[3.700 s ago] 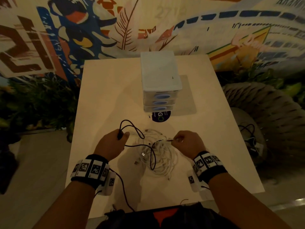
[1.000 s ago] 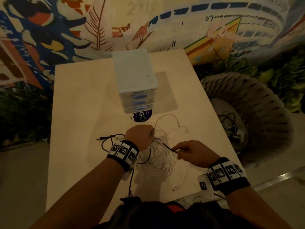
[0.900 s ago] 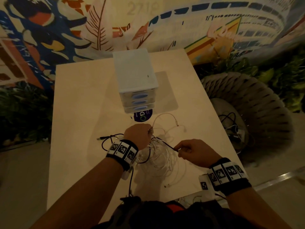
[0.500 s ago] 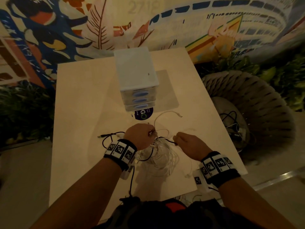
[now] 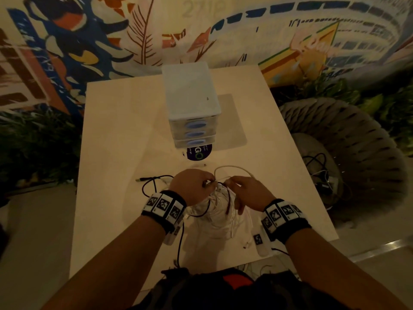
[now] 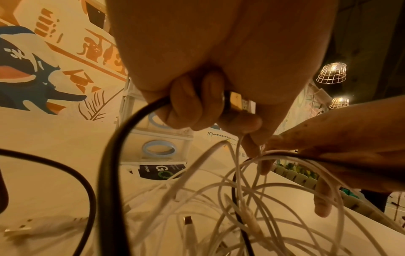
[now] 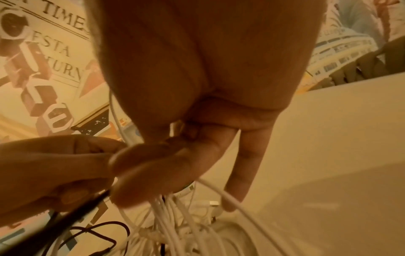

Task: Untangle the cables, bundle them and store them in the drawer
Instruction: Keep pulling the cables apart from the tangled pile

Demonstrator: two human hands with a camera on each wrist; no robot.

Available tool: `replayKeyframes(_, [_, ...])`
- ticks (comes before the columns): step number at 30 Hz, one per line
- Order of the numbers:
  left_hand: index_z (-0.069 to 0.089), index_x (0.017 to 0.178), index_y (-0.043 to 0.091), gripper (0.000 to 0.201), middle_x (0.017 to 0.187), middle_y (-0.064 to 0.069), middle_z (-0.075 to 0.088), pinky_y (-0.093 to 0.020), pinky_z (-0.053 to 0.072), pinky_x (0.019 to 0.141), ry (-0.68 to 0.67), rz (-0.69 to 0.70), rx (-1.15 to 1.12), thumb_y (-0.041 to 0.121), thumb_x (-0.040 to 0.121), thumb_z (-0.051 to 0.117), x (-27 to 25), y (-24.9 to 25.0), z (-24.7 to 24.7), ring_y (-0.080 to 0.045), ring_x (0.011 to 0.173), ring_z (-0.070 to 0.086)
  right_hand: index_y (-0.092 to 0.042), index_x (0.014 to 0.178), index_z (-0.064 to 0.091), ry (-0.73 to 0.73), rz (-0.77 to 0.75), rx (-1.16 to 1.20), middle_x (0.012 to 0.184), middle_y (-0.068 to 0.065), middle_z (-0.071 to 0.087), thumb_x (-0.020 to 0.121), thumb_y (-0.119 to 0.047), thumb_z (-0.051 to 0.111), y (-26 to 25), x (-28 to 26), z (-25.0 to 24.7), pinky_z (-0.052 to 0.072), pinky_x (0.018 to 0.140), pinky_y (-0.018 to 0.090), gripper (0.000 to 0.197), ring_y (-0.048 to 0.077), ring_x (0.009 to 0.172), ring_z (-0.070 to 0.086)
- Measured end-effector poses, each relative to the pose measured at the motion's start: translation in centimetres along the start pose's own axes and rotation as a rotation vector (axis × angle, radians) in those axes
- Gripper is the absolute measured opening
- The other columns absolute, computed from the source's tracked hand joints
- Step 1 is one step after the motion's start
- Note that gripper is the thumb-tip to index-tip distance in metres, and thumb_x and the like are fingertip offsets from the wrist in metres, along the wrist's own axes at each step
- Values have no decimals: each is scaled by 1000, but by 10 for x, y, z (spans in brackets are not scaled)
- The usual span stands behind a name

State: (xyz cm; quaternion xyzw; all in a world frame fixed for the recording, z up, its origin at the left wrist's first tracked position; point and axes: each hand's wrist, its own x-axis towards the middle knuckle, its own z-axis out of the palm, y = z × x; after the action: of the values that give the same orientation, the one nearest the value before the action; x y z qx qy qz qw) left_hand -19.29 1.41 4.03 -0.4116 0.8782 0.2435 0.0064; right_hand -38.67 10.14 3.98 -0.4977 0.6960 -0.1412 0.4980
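Your left hand (image 5: 194, 183) curls round the thin black cable (image 6: 114, 155), anchoring it, while your right hand's (image 5: 247, 191) fingers (image 7: 153, 155) pinch white cable strands (image 7: 166, 213) from the tangle above the pale worktop (image 5: 125, 130).

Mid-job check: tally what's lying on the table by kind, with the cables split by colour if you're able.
white plastic drawer unit: 1 (3 blue-handled drawers)
dark round sticker: 1
black cable: at least 1
white cables: too knotted to count, 1 tangle
Total: 4 entries; the true cable count can't be told yet.
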Motion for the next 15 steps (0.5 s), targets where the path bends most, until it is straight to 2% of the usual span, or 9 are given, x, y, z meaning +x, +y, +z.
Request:
replayKeyframes(1, [70, 120, 29, 35, 107, 1, 74, -24, 40, 73, -2, 6, 4, 49, 100, 50, 0, 0, 0, -21, 99, 66, -33, 114, 64, -2, 11, 5, 61, 4, 72, 101, -58, 44, 0, 4, 1, 54, 77, 31, 35, 17, 53, 70])
replayKeyframes(4, [70, 118, 31, 33, 99, 5, 72, -24, 39, 71, -28, 1, 7, 50, 99, 52, -1, -1, 2, -19, 97, 65, -34, 104, 70, 52, -37, -63, 58, 0, 67, 95, -56, 58, 0, 12, 4, 46, 58, 20, 27, 5, 48, 59])
replayKeyframes(7, [71, 108, 34, 28, 71, 14, 56, -23, 34, 60, -73, -20, -28, 54, 96, 54, -2, -3, 1, -14, 78, 60, -29, 101, 73, 70, -108, -131, 66, -5, 63, 93, -48, 65, 4, 17, 4, 42, 62, 27, 22, 7, 62, 58])
replayKeyframes(9, [69, 103, 36, 27, 65, 15, 51, -22, 32, 56, -75, -30, -72, 58, 93, 57, -3, -5, 0, -5, 66, 51, -33, 93, 73, 81, -106, -115, 76, 0, 66, 89, -49, 69, 11, 21, 5, 49, 71, 35, 16, 15, 73, 61])
replayKeyframes(10, [68, 106, 37, 27, 65, 15, 52, -22, 32, 56, -67, -36, -94, 58, 92, 58, -3, -6, 0, -4, 66, 50, -36, 89, 72, 98, -103, -107, 82, 1, 68, 87, -49, 72, 13, 23, 7, 50, 78, 35, 13, 17, 79, 63])
replayKeyframes(12, [64, 118, 38, 32, 75, 14, 58, -22, 38, 63, -55, -27, -109, 55, 91, 62, -3, -6, 0, -10, 78, 59, -37, 83, 73, 112, -103, -63, 86, -5, 72, 84, -42, 77, 15, 24, 9, 51, 84, 30, 7, 12, 84, 66])
replayKeyframes(14, [62, 128, 36, 38, 100, 10, 69, -22, 42, 78, -55, 14, -89, 50, 93, 61, -2, -5, 0, -15, 97, 63, -31, 82, 77, 118, -100, 9, 83, -9, 76, 82, -32, 81, 15, 22, 9, 53, 81, 25, 4, 5, 81, 70])
replayKeyframes(15, [63, 129, 35, 38, 108, 6, 71, -22, 42, 81, -63, 37, -80, 49, 94, 60, -1, -3, -1, -16, 102, 64, -29, 82, 79, 131, -101, 23, 80, -9, 77, 81, -30, 82, 16, 21, 8, 52, 78, 21, 4, 3, 79, 70])
